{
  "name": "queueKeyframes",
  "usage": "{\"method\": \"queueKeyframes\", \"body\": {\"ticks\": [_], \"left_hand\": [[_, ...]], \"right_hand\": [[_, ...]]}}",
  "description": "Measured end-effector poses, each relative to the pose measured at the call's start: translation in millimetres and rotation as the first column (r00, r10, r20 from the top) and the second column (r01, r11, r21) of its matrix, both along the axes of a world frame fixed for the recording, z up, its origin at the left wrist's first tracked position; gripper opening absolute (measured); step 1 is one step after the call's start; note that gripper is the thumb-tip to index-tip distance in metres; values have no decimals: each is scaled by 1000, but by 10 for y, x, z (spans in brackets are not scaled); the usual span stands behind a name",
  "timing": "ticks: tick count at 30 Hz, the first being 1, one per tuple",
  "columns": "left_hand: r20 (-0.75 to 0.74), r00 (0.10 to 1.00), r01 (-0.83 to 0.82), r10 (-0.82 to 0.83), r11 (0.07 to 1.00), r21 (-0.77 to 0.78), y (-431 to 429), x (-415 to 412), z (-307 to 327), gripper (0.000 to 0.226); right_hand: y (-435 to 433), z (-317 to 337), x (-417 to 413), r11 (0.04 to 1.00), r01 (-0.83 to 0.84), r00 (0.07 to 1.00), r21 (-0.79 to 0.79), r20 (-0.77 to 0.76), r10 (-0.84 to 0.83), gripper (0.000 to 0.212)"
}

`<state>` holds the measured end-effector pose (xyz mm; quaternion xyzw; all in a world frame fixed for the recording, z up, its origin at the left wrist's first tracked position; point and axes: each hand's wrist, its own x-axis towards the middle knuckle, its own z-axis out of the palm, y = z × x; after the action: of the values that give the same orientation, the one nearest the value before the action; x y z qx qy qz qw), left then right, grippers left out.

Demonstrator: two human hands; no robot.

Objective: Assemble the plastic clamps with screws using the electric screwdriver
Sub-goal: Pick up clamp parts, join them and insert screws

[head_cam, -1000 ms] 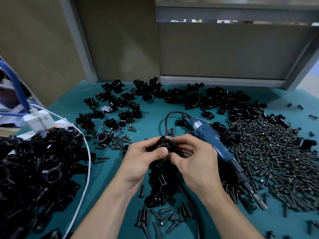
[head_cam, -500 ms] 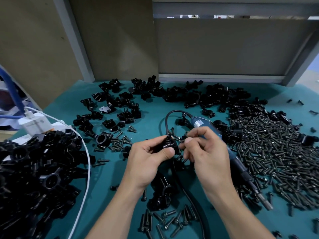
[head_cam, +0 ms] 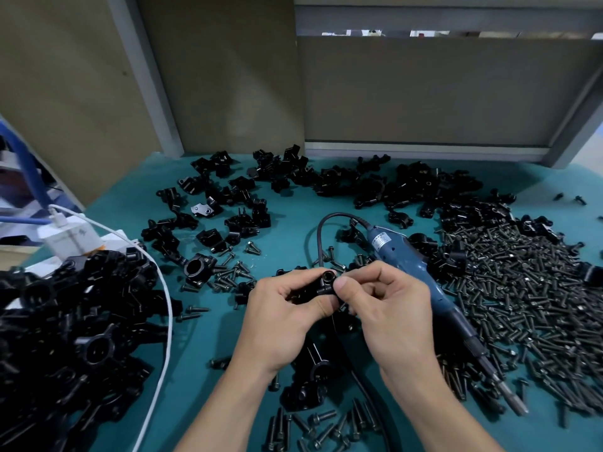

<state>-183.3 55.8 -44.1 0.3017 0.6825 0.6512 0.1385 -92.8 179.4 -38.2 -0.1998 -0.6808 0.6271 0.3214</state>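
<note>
Well, from the head view, my feed shows both hands meeting just below the middle of the frame. The left hand (head_cam: 284,318) curls its fingers and thumb round a black clamp (head_cam: 323,285) and grips it above the teal table (head_cam: 287,223), bore end up. The right hand (head_cam: 391,314) is narrowly closed, with its thumb and forefinger pinching the clamp's right end; I cannot tell whether a screw sits between them. The electric screwdriver (head_cam: 401,256) lies on the table just right of the right hand, untouched, with its bit pointing to the lower right. The screw pile (head_cam: 538,305) fills the right side. A heap of clamps (head_cam: 81,337) sits at the left edge, and loose clamp parts (head_cam: 342,181) lie across the upper middle.

Compared with half a second ago, the right thumb and forefinger have closed the small gap and now touch the clamp. The left hand's grip looks the same, and the screwdriver lies where it did.
</note>
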Motion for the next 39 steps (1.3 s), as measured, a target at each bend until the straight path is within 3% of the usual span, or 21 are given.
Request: {"method": "queueKeyframes", "body": {"ticks": [5,12,18,21,25,30,35,39], "left_hand": [[-38,998,-54,53,998,-30,-22,12,-15,36],[-84,993,-88,82,993,-79,-32,33,-17,40],[-132,989,-88,71,988,-129,-44,57,-5,39],[-141,987,-99,80,986,-136,-50,50,-10,37],[-95,990,-115,100,980,-164,-57,28,-26,38],[-98,994,-56,42,988,-145,-77,39,6,36],[-53,992,-122,116,983,-135,-68,16,-17,36],[-85,994,-82,68,982,-170,-93,29,-22,38]], "right_hand": [[74,50,55,984,-91,990,154,119,73,21],[60,78,102,923,-67,977,380,214,-17,17],[60,70,81,855,-130,941,503,334,-53,39],[86,93,111,849,-161,940,503,341,-23,39],[86,84,147,854,-169,953,492,304,14,21],[85,70,106,817,-199,932,541,362,-13,36],[84,44,125,853,-181,955,490,294,34,16],[119,39,123,830,-243,945,502,315,86,25]]}}
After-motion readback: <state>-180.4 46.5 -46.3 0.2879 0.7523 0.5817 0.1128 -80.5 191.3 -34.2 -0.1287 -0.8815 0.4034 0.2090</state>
